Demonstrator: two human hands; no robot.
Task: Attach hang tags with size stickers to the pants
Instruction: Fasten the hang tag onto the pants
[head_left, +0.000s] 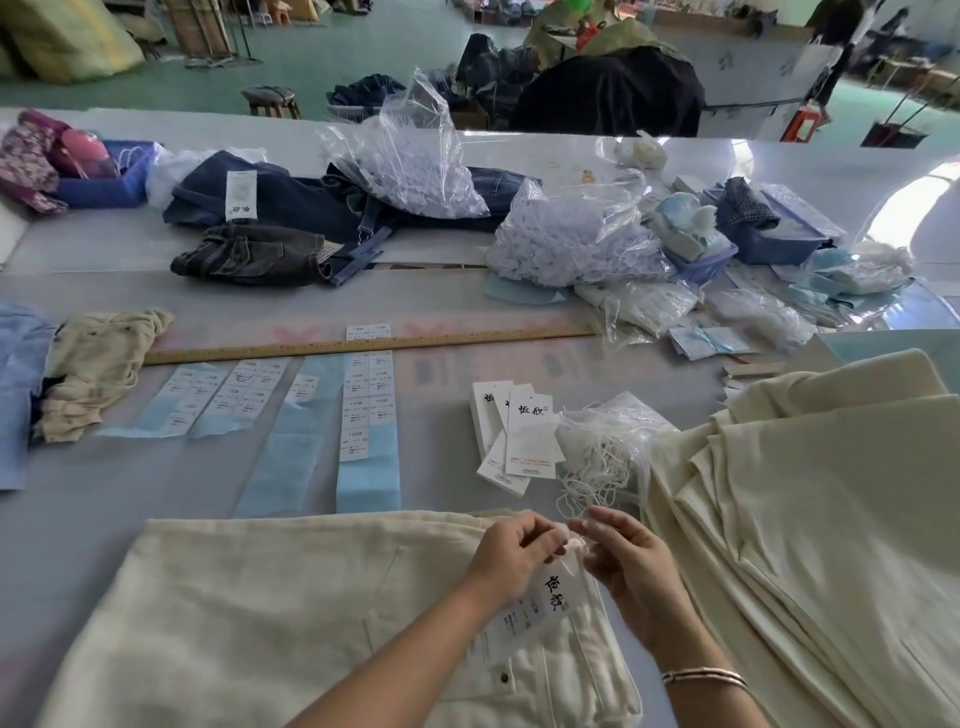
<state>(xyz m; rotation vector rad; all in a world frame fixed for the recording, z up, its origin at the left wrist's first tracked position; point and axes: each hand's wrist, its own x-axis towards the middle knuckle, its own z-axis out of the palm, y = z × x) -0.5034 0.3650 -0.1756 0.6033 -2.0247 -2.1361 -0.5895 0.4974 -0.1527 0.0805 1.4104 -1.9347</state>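
Note:
Cream pants (249, 613) lie flat on the table in front of me, waistband toward the right. A white hang tag (540, 603) with black characters and a size sticker rests on the waistband. My left hand (511, 551) and my right hand (623, 561) meet just above the tag, both pinching its white string (575, 543) between the fingertips. A small pile of spare hang tags (519, 441) lies beyond my hands, beside an open bag of white strings (608, 447). Sheets of size stickers (366, 410) on blue backing lie to the left of the spare tags.
A stack of folded cream pants (810, 519) fills the right side. A long wooden ruler (363, 345) crosses the table beyond the stickers. Dark jeans (291, 208), plastic bags of fasteners (566, 234) and blue trays (779, 244) crowd the far side. Crumpled clothes (93, 364) sit at left.

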